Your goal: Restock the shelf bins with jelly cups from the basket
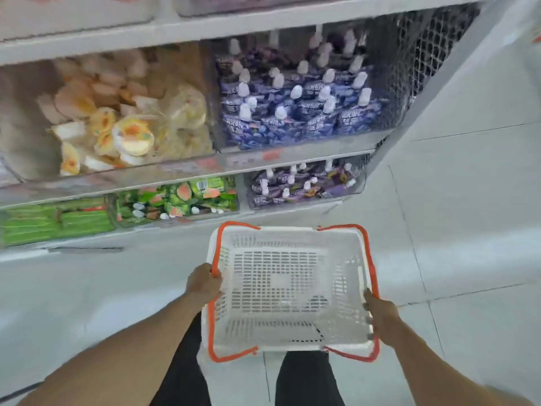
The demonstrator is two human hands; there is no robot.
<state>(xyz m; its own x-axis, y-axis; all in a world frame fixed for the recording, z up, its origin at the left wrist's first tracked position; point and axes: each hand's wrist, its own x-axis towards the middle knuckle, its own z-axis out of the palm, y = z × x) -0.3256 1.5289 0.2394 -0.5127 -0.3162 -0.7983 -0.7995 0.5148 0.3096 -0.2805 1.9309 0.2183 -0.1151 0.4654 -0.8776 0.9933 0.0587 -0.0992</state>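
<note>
Now | white slotted basket [288,288] | orange handles | both hands gripping rim

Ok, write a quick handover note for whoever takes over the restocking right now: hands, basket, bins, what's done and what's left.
Left hand grips the left rim of the white basket; right hand grips the right rim.
The basket is held level in front of the shelf, and no cups show inside it.
Jelly cups lie piled in the clear bin on the middle shelf's left. The bin beside it holds purple spouted pouches.
Done: basket looks emptied.
Left: check that the bin is full enough, then put the basket away or refill it.
</note>
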